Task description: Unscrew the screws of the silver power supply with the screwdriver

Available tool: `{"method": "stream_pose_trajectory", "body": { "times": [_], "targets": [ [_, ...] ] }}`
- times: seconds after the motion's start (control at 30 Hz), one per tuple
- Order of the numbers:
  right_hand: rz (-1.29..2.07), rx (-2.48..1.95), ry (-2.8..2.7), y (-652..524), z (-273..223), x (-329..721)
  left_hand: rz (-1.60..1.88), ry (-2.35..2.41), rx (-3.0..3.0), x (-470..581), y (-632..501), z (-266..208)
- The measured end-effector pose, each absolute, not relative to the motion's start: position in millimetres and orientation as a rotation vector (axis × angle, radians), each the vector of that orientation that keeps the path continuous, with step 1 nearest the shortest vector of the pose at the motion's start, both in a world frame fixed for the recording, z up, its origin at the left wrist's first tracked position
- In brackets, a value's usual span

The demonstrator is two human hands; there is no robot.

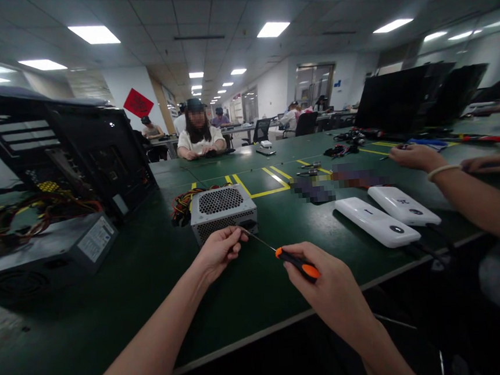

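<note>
Screwdriver (278, 252): above the surface (243, 310), inboard of its near edge. Right hand (331, 282) grasps the handle; left hand (219, 251) curls at the tip, hold unclear. Presumably light, rigid; grip by handle. Beyond: power supply unit (220, 202), probably heavy.

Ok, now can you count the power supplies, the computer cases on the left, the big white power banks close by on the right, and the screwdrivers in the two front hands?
Power supplies: 2
Computer case: 1
White power banks: 2
Screwdriver, in the right hand: 1
Total: 6
</note>
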State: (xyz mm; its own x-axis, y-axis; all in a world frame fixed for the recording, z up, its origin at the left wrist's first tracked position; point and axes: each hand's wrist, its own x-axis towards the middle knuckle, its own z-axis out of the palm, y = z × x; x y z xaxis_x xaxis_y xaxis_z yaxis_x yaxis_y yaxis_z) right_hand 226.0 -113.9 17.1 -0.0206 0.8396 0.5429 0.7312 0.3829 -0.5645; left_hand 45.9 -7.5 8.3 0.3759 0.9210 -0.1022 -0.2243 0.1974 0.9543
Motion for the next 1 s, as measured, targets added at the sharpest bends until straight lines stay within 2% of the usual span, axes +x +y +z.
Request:
{"method": "stream_pose_trajectory", "body": {
  "times": [0.6,0.83,1.0],
  "targets": [
    [0.079,-1.376,-1.840,-116.4,18.0,227.5,0.894,0.889,1.237,44.9,-11.7,9.4],
    [-0.104,-1.433,-1.921,-118.1,10.9,222.6,0.918,1.048,1.484,51.0,-13.8,6.9],
    [0.061,-1.478,-1.892,-116.3,10.3,220.9,0.939,1.057,1.509,54.2,-12.1,6.5]
  ]
}}
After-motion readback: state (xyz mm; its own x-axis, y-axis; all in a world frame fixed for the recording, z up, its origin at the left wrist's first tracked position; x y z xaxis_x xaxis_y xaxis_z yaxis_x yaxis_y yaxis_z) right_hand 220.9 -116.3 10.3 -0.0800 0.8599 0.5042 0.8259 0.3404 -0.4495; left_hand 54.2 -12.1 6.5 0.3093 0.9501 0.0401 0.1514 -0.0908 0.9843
